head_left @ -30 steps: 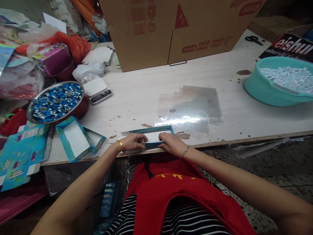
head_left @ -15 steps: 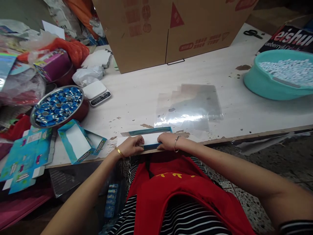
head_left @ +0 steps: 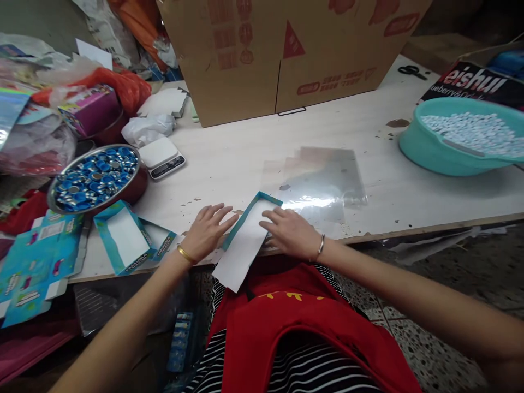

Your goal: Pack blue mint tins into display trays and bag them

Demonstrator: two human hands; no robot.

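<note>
A partly folded teal box with a white inside (head_left: 245,245) lies slanted at the table's front edge, its lower end jutting over the edge. To its left, my left hand (head_left: 209,228) has its fingers spread and holds nothing. My right hand (head_left: 289,232) is over the box's upper right side, fingers apart, seemingly not gripping it. Clear plastic sheets (head_left: 323,174) lie just beyond. Farther left sit folded teal boxes (head_left: 125,237) and flat printed teal card (head_left: 45,256).
A metal bowl of blue caps (head_left: 98,177) and a white scale (head_left: 161,157) stand at left. A cardboard box (head_left: 241,82) stands at the back. At right is a turquoise basin (head_left: 454,150) of small white pieces, with scissors (head_left: 413,71) behind.
The box has turned from lying along the edge to a slant, with its near end toward me. Both hands have let go of it and opened, the left moving slightly left.
</note>
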